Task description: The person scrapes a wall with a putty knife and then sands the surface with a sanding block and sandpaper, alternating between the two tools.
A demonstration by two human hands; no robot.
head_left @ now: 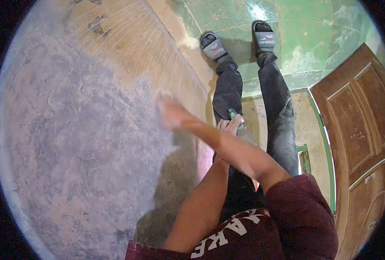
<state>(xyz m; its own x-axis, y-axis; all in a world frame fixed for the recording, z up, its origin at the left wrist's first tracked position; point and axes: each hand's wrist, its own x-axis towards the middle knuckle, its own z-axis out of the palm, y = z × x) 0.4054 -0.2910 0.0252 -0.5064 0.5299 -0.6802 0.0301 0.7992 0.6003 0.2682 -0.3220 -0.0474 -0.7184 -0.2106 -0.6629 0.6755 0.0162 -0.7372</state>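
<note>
My left hand [230,125] is closed around a green-handled tool [232,113] in front of the dark trousers. The hand partly covers the tool, and its far end is hard to make out. My right arm crosses over the left one. At its end, my right hand [171,113] is at the wall [84,138], on or close to the patchy grey coating. Motion blur hides its fingers and anything they may hold. Grey coating covers much of the wall, with bare tan surface [127,39] above it.
Green floor tiles [303,32] lie under two grey slippers [213,47]. On the right stands a brown panelled wooden door [352,125] beside a green frame edge [324,138]. The wall's long edge runs along the left leg.
</note>
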